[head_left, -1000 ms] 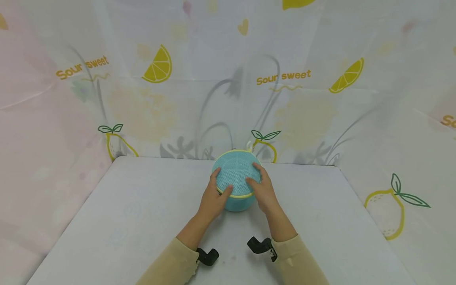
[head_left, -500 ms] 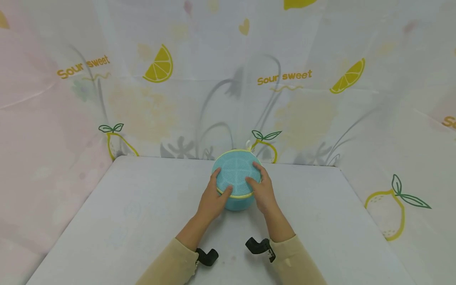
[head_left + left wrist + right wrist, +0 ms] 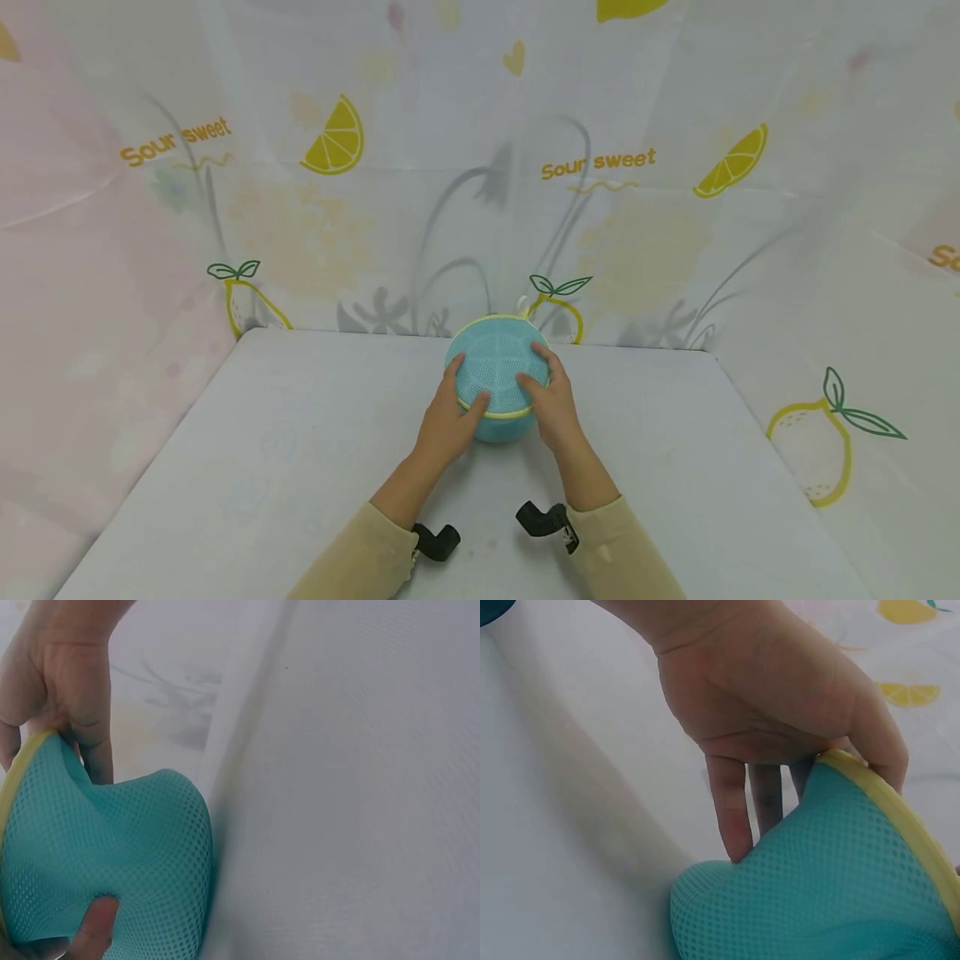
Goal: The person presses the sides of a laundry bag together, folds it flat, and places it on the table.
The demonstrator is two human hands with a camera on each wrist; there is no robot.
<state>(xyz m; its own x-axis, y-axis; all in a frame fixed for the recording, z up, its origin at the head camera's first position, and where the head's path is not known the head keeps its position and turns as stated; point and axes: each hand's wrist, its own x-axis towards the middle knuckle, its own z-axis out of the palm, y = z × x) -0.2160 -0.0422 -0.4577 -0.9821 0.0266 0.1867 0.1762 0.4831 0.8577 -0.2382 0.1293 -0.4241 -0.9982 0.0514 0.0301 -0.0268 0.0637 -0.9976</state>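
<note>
A round, teal mesh laundry bag [image 3: 498, 358] with yellow trim stands at the table's far middle, its flat mesh top tilted toward me. My left hand [image 3: 446, 421] grips it from the left, thumb on the top near the front trim. On the other side my right hand [image 3: 557, 404] grips it, thumb and a fingertip on the mesh. In the right wrist view, fingers [image 3: 731, 817] press against the soft side wall while the thumb lies over the yellow trim [image 3: 900, 802]. The left wrist view shows the side wall dented inward, with a fingertip [image 3: 99, 922] pressing the mesh.
The white table [image 3: 300, 467] reaches back to a hanging cloth [image 3: 420, 100] printed with lemons and words. Cloth also lines both sides. A black camera mount sits at the left wrist [image 3: 435, 542] and another at the right wrist [image 3: 543, 518].
My right forearm has shifted very slightly left. Both hands keep the same hold, and the mesh laundry bag stays almost in place.
</note>
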